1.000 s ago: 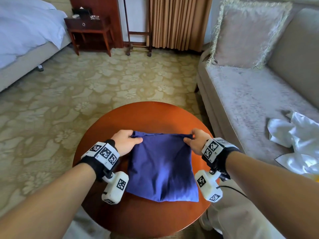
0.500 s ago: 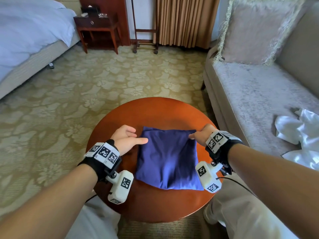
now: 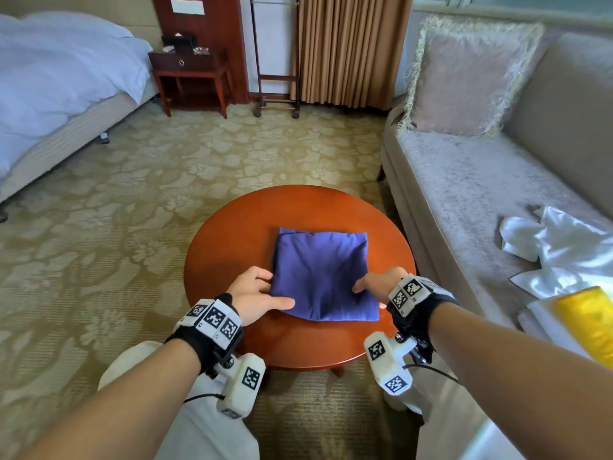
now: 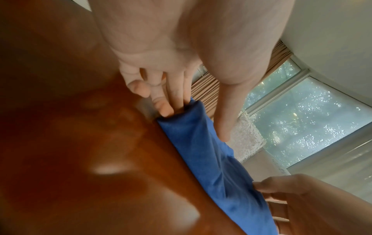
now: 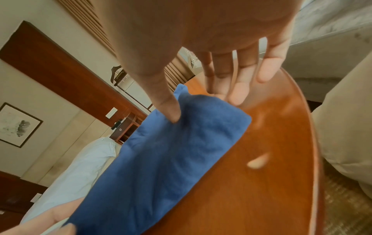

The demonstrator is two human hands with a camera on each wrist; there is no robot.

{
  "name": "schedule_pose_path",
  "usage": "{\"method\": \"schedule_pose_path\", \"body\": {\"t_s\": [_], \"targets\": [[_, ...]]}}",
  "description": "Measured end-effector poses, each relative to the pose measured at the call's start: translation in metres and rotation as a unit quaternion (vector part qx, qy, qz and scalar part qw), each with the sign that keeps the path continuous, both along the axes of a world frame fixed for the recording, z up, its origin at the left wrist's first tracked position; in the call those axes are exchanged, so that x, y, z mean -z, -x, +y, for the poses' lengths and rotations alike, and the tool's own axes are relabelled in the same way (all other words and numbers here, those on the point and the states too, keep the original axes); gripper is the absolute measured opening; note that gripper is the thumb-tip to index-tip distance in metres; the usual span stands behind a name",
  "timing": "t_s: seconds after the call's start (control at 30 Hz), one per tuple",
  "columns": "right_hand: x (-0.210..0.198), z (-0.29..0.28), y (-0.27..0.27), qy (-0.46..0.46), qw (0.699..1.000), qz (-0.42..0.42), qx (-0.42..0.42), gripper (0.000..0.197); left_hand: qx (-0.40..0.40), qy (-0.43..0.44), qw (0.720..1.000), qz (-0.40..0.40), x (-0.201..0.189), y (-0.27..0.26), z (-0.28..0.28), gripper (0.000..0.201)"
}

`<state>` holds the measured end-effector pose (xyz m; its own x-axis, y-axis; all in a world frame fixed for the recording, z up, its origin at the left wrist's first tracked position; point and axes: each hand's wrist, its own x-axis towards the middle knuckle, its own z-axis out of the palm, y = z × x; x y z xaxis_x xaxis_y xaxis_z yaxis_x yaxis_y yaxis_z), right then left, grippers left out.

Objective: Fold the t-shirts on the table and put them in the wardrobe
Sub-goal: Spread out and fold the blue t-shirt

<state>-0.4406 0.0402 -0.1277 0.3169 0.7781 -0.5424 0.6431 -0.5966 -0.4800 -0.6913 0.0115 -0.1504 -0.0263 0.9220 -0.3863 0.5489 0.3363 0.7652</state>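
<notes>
A blue t-shirt (image 3: 320, 272), folded into a small square, lies flat on the round red-brown table (image 3: 238, 234). My left hand (image 3: 258, 292) is at its near left edge, with the thumb lying on top of the cloth and the fingers (image 4: 167, 111) tucked at the edge. My right hand (image 3: 374, 283) mirrors this at the near right edge. In the right wrist view its thumb presses into the shirt (image 5: 171, 151), and its fingertips (image 5: 235, 97) touch the table beside the fold. A crumpled white garment (image 3: 557, 254) lies on the sofa to the right.
The grey sofa (image 3: 464, 194) with a fringed cushion (image 3: 464, 74) stands close on the table's right. A yellow item (image 3: 590, 320) lies on it near my right arm. A bed (image 3: 49, 78) and a nightstand (image 3: 192, 78) are at the far left, across patterned carpet.
Both hands let go of the shirt's far corners and slid back to its near side edges. The shirt now lies flat. The view has pulled back from the table.
</notes>
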Motion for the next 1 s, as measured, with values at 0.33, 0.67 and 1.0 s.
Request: {"method": "schedule_pose_path", "body": {"t_s": [0.33,0.67,1.0], "targets": [[0.009,-0.024,-0.007,-0.044,0.998,-0.052,-0.007,0.028,-0.06,-0.016,0.99,0.127,0.012,-0.002,-0.005,0.054],[-0.002,-0.002,0.007,-0.085,0.988,-0.119,-0.044,0.069,-0.026,-0.011,0.973,0.23,-0.019,-0.008,0.018,0.07],[0.015,0.047,0.024,-0.025,0.936,-0.15,-0.318,0.128,0.187,-0.106,0.956,0.198,-0.016,-0.018,0.088,0.074]]}}
